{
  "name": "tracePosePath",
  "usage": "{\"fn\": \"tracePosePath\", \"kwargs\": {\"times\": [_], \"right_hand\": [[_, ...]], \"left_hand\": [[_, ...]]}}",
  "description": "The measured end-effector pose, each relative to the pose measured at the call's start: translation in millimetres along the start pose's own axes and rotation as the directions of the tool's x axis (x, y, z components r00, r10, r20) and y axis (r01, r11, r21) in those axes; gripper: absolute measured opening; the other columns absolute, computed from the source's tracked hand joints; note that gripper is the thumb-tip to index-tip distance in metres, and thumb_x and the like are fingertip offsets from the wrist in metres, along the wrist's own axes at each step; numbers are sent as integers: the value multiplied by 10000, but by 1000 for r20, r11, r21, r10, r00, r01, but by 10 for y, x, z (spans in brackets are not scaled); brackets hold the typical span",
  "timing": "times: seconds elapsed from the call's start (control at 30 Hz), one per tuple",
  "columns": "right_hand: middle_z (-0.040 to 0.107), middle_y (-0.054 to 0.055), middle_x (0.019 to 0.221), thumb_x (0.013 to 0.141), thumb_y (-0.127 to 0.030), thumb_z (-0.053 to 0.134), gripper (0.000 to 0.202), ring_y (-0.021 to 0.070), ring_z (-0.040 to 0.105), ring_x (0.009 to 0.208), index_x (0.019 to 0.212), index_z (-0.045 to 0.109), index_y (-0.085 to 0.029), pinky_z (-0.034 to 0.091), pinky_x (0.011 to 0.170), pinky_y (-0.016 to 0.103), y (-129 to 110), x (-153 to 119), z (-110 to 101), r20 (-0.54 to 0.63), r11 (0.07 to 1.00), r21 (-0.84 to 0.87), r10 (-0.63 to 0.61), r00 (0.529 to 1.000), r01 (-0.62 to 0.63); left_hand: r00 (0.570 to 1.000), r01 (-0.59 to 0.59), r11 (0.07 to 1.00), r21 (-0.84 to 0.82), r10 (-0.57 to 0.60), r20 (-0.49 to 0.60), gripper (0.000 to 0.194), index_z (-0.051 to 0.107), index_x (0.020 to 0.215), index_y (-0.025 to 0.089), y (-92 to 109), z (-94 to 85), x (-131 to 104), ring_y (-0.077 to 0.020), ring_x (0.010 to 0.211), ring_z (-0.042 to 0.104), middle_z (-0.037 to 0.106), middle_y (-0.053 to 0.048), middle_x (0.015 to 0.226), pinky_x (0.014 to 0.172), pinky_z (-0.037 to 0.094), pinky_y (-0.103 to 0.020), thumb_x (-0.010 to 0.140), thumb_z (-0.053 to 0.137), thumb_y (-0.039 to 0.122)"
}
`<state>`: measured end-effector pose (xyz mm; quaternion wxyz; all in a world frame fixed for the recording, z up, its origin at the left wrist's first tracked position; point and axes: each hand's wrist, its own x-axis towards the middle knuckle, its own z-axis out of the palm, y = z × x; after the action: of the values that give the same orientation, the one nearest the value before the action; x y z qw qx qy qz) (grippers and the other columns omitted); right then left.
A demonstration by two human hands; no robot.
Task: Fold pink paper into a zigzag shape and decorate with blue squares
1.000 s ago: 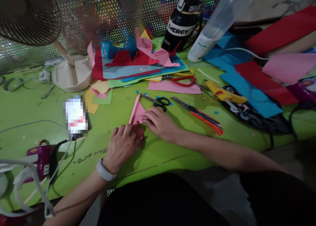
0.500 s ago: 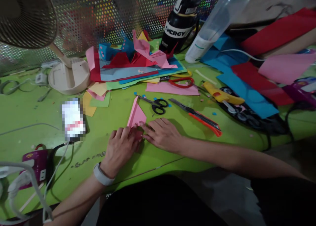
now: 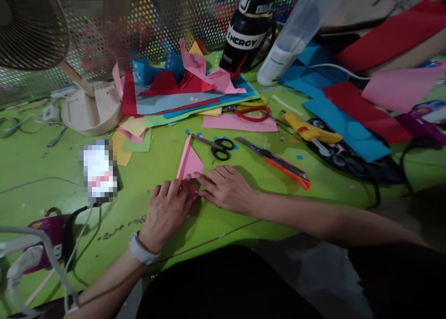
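A folded pink paper (image 3: 190, 163) lies on the green table (image 3: 216, 228), its narrow tip pointing away from me. My left hand (image 3: 167, 209), with a pale band on the wrist, has its fingers closed on the paper's near left part. From the right, my right hand (image 3: 225, 189) grips the paper's near right edge with thumb and forefinger. The fingertips of both hands are close together and hide part of the near end. Just beyond the paper are black-handled scissors (image 3: 222, 149). An orange cutter knife (image 3: 285, 169) lies to the right of them.
A phone (image 3: 99, 170) and a fan base (image 3: 92, 109) are at left, near cables and a purple socket block (image 3: 45, 240). Coloured papers (image 3: 174, 103), a black bottle (image 3: 245, 35) and a clear bottle (image 3: 299, 26) stand behind. A yellow glue gun (image 3: 306, 129) is at right.
The whole view has shifted slightly, so things sit a little further left. Both hands keep nearly the same hold on the pink paper.
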<state>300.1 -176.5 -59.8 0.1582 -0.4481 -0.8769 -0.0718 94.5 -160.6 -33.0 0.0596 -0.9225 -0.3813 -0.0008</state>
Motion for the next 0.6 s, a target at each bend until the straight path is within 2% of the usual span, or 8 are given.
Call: {"fn": "tracePosePath", "kwargs": {"times": [0.17, 0.3, 0.47, 0.6], "right_hand": [[634, 108, 859, 1001, -388, 413, 414, 224, 514, 804, 1215, 616, -98, 343, 698, 381, 0, 8, 0, 46, 996, 85, 37, 998, -41], [636, 111, 860, 1002, -377, 410, 414, 225, 515, 801, 1205, 623, -86, 341, 701, 385, -6, 6, 2, 34, 997, 67, 29, 999, -31], [645, 120, 904, 1009, -367, 393, 398, 228, 516, 827, 1205, 621, -107, 344, 717, 391, -14, 25, -11, 94, 995, 83, 50, 994, -57], [643, 115, 840, 1014, -331, 374, 395, 228, 514, 811, 1183, 635, -87, 336, 701, 390, -23, 47, -17, 96, 998, 40, 34, 995, -38]], "left_hand": [[1000, -3, 1000, 5, 3, 1, 280, 621, 1141, 198, -1, 13, 4, -225, 812, 557, 628, -88, 979, 677, 415, -371, 957, 475, 349], [1000, -5, 1000, 2, 5, -10, 279, 618, 1148, 198, 1, 16, 10, -224, 812, 557, 625, -85, 959, 675, 414, -370, 961, 471, 345], [1000, -11, 1000, 8, 11, -5, 235, 636, 1095, 207, 8, 8, 25, -220, 795, 554, 616, -78, 932, 664, 403, -371, 953, 481, 312], [1000, -20, 999, 26, 20, -14, 220, 646, 1050, 205, 17, -15, 44, -216, 775, 553, 604, -74, 888, 649, 390, -368, 954, 472, 296]]}}
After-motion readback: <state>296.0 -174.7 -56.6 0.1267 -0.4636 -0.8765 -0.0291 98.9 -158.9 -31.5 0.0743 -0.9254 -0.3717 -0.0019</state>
